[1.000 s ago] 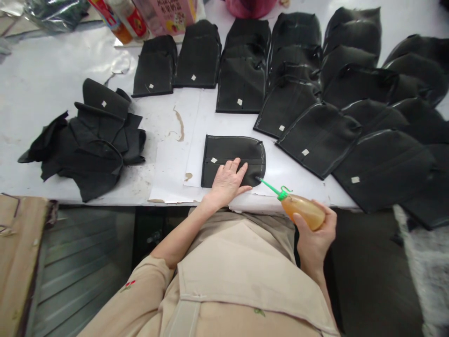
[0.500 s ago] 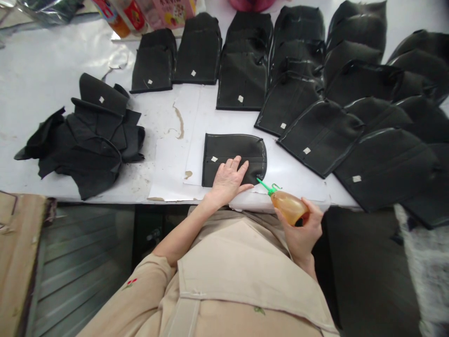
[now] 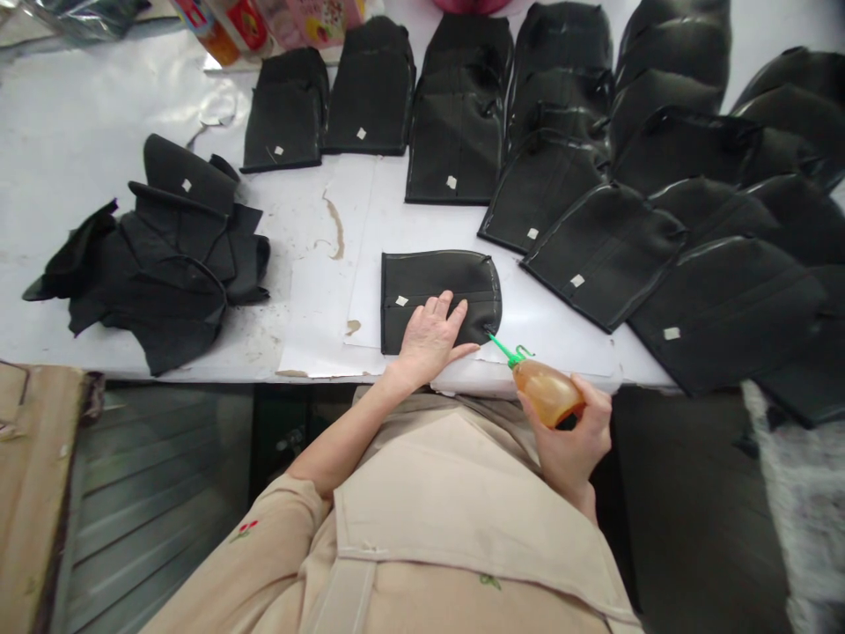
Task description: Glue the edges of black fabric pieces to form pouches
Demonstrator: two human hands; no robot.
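A flat black leather-like piece [image 3: 436, 273] with a small white sticker lies on the table near its front edge. My left hand [image 3: 432, 335] rests on the piece's lower middle, fingers stretched out and pressing it flat. In my right hand [image 3: 577, 431] is a squeeze bottle [image 3: 547, 392] of amber liquid with a green nozzle. My fingers wrap round the bottle, which is tilted so that the nozzle tip [image 3: 492, 336] is at the curved right edge of the piece, by its lower corner. A glossy line shows along that curved edge.
Several similar black pieces [image 3: 600, 255] lie in overlapping rows at the back and right. A loose heap of black pieces [image 3: 165, 264] is on the left. Bottles and a pink package [image 3: 323, 19] stand at the back on the white-covered table [image 3: 310, 335].
The nozzle tip has shifted very slightly right and down along the piece's edge, with the bottle and my right hand. My left hand stays in place on the piece.
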